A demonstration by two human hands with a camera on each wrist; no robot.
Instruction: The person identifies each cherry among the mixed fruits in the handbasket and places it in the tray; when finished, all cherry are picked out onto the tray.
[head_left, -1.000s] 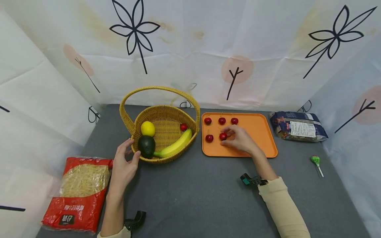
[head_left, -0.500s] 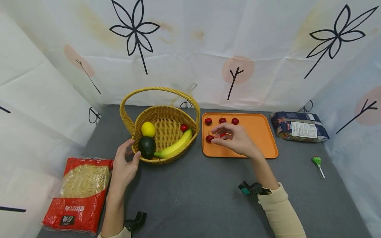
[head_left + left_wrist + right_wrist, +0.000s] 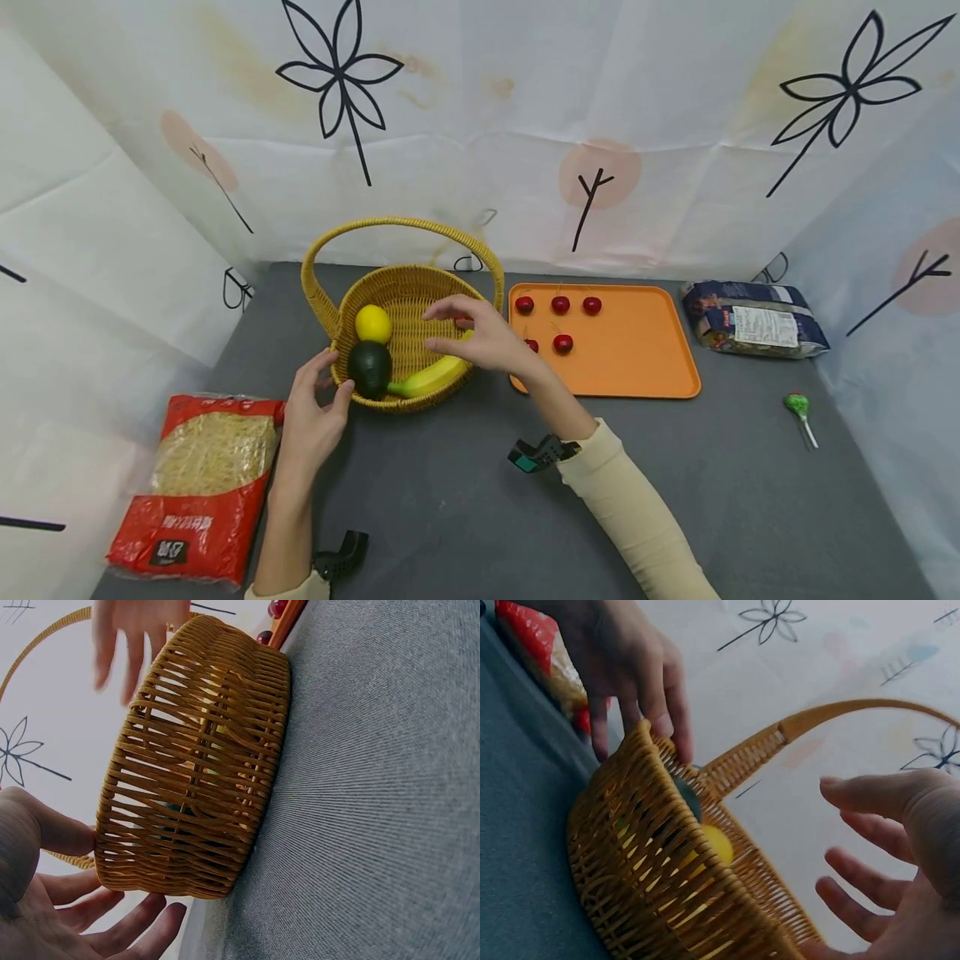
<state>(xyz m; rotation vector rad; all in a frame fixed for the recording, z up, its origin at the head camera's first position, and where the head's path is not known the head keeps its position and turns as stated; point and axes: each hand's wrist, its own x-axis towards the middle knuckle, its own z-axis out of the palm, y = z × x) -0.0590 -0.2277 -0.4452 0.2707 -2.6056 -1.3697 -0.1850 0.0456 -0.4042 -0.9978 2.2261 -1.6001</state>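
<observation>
My left hand (image 3: 313, 421) holds the left edge of a yellow wicker basket (image 3: 408, 302), thumb at its front rim and fingers along its side. Inside lie a lemon (image 3: 372, 324), a dark green avocado (image 3: 370, 369), a banana (image 3: 429, 379) and a red cherry (image 3: 464, 323), partly hidden. Over the basket's right side hovers my right hand (image 3: 486, 335); its thumb and fingers (image 3: 862, 874) stand apart with nothing between them. Several cherries (image 3: 562, 343) rest on an orange tray (image 3: 637, 367), one half covered by the right wrist.
A red bag of noodles (image 3: 198, 492) lies left of my left arm. Behind the tray's right end sits a dark blue package (image 3: 753, 321). A green lollipop (image 3: 799, 412) is at the far right. The basket's tall handle (image 3: 397, 222) arches at the back.
My right hand has left the cherry it was touching on the tray and moved left to the basket. That cherry stays on the tray. The left hand has not moved.
</observation>
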